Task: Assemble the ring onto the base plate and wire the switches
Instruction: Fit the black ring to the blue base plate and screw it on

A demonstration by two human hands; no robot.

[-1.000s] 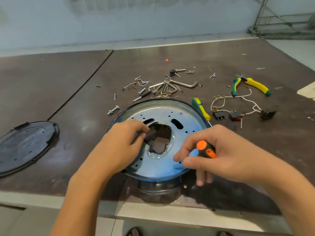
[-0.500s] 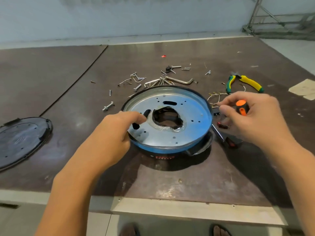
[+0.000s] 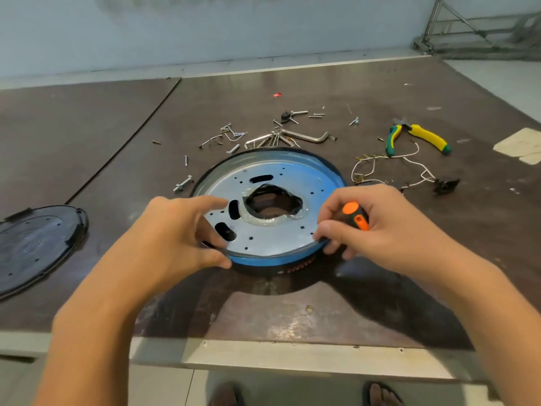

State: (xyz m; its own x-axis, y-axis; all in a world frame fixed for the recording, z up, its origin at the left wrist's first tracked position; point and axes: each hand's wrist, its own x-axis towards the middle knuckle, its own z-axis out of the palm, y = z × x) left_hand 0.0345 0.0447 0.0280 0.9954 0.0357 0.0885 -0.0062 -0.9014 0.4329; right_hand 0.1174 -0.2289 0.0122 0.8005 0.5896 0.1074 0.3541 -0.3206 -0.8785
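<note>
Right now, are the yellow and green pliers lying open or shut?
Open: the pliers lie with their green and yellow handles spread wide apart, joined only at the pivot.

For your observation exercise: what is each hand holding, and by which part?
The left hand pinches the base plate by its near-left rim. The right hand grips a screwdriver by its orange-and-black handle.

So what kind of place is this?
Probably a workshop: loose silver screws on the dark brown worktop, yellow-and-green pliers, and an orange-and-black screwdriver gripped in the right hand at the rim of a round blue-rimmed metal plate.
</note>
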